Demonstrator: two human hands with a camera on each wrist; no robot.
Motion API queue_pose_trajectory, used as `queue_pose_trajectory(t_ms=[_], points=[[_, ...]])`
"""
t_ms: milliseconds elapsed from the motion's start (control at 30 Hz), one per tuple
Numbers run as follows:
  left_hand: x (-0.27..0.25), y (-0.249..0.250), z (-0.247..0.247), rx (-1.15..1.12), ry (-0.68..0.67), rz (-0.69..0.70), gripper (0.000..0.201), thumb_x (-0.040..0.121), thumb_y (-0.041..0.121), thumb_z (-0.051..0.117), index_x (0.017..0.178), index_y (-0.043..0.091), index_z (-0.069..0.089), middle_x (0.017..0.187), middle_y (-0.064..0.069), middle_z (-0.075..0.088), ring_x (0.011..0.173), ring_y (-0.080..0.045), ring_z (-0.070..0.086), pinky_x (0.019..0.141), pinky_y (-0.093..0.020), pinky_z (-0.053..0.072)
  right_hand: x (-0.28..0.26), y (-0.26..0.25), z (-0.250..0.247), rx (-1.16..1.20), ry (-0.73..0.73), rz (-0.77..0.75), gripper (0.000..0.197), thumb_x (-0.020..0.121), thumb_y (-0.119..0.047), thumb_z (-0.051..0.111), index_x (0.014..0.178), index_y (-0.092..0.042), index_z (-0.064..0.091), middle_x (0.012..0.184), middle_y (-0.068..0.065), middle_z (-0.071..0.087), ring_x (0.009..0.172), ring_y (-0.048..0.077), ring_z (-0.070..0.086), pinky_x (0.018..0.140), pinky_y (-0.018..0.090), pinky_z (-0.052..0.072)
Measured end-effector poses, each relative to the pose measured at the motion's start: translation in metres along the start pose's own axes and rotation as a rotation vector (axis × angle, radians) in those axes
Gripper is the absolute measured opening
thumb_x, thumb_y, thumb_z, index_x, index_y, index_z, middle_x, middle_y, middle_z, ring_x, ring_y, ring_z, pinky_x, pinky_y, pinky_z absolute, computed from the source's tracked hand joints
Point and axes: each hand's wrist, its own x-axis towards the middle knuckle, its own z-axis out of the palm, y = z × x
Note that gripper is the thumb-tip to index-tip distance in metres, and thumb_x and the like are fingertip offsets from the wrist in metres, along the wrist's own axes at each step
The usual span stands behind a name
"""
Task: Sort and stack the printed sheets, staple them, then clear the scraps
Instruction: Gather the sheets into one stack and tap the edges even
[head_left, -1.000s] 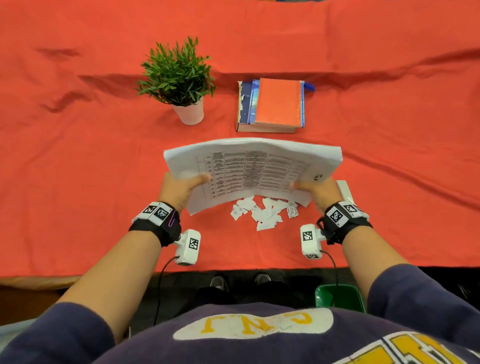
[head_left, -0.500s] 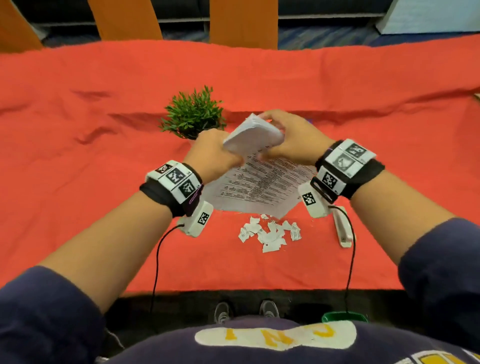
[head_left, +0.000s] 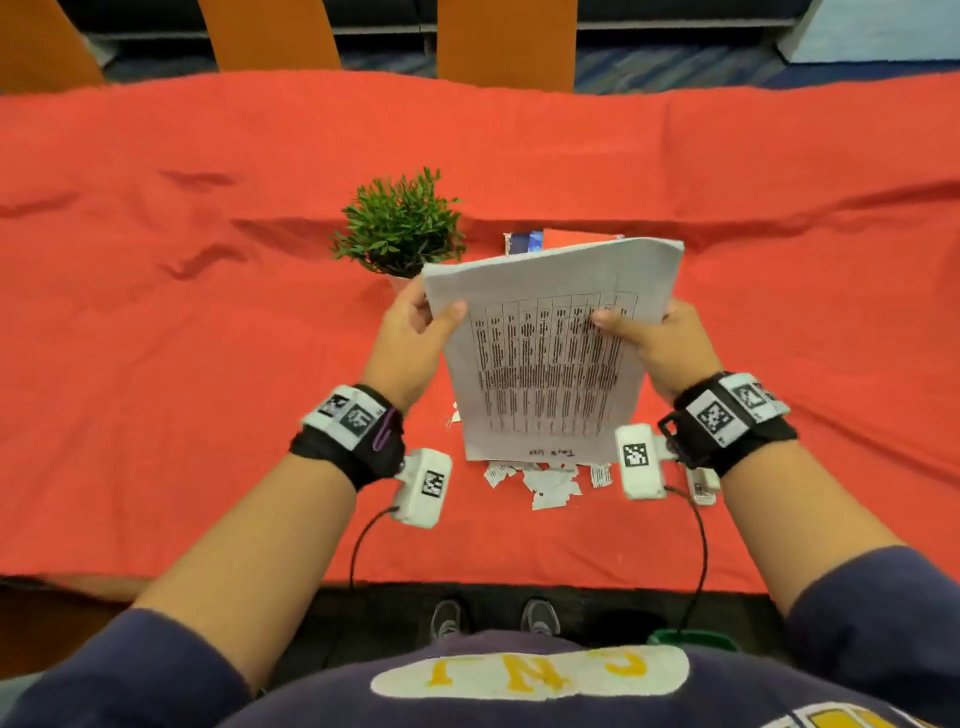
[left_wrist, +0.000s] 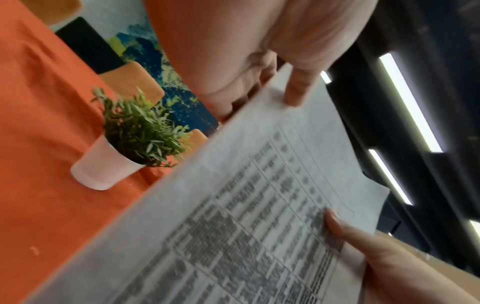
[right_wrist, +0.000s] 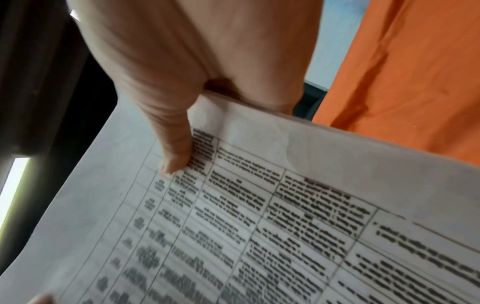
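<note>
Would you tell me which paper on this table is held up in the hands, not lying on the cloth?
The printed sheets, gripped by both hands; the small torn scraps lie on the red cloth beneath them.

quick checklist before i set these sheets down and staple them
1. Both hands hold the sheets: ok, left hand and right hand pinch opposite edges.
2. Sheet edges squared: cannot tell, the stack is lifted and tilted.
3. Stapler within reach: ok, on the tablecloth under the right wrist.
4. Landing spot free: not ok, scraps lie just below the sheets.
5. Plant clear of the sheets: ok, behind them.
</note>
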Motion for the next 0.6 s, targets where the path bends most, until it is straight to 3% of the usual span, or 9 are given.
queue_pose_trajectory(t_ms=[133,233,300,367,433,600], points=[[-0.007,-0.003,0.032,0.039,0.165,0.098,0.022,0.094,0.014,0.048,0.115,0.020,0.050,0.106,0.000,0.063,0.099,-0.015,0.062,0.092,-0.040,0.051,-0.014,0.016,0.010,0.030,0.117,-0.045,0.016,0.080,-0.011,0.074,0.092,-0.021,0.071,0.090,-0.008,0.077,0.091,0.015,0.071,0.085,0.035,0.056],[-0.016,-0.010,0.041,0.095,0.258,0.148,0.034,0.095,0.023,0.047,0.125,0.007,0.044,0.114,-0.009,0.060,0.109,-0.027,0.060,0.096,-0.050,0.048,-0.025,0.021,0.017,0.015,0.165,-0.101,0.019,0.082,-0.011,0.072,0.093,-0.026,0.069,0.087,-0.013,0.075,0.091,0.009,0.071,0.083,0.025,0.056],[-0.021,-0.019,0.045,0.103,0.293,0.133,0.030,0.095,0.027,0.046,0.121,0.012,0.044,0.109,-0.005,0.061,0.105,-0.027,0.061,0.091,-0.053,0.049,-0.031,0.027,0.021,-0.022,0.178,-0.117,0.019,0.083,-0.013,0.072,0.095,-0.028,0.067,0.088,-0.015,0.073,0.088,0.002,0.069,0.079,0.018,0.054],[-0.027,-0.027,0.048,0.105,0.299,0.119,0.013,0.096,0.028,0.045,0.109,0.027,0.046,0.100,0.003,0.060,0.097,-0.023,0.063,0.087,-0.053,0.050,-0.038,0.035,0.022,-0.028,0.168,-0.080,0.019,0.084,-0.016,0.071,0.101,-0.024,0.067,0.094,-0.013,0.071,0.087,-0.001,0.068,0.077,0.015,0.053],[-0.031,-0.030,0.050,0.113,0.300,0.127,0.009,0.097,0.026,0.044,0.101,0.034,0.042,0.097,0.006,0.059,0.091,-0.017,0.061,0.086,-0.050,0.051,-0.041,0.039,0.022,-0.029,0.143,-0.044,0.026,0.084,-0.019,0.071,0.109,-0.018,0.066,0.100,-0.012,0.071,0.093,0.000,0.068,0.080,0.015,0.053],[-0.029,-0.034,0.052,0.053,0.300,0.164,0.010,0.096,0.020,0.039,0.106,0.019,0.039,0.094,0.006,0.056,0.083,-0.008,0.057,0.078,-0.033,0.048,-0.041,0.040,0.020,-0.002,0.121,-0.015,0.030,0.084,-0.019,0.071,0.113,-0.015,0.066,0.107,-0.005,0.071,0.097,0.002,0.067,0.085,0.021,0.055]])
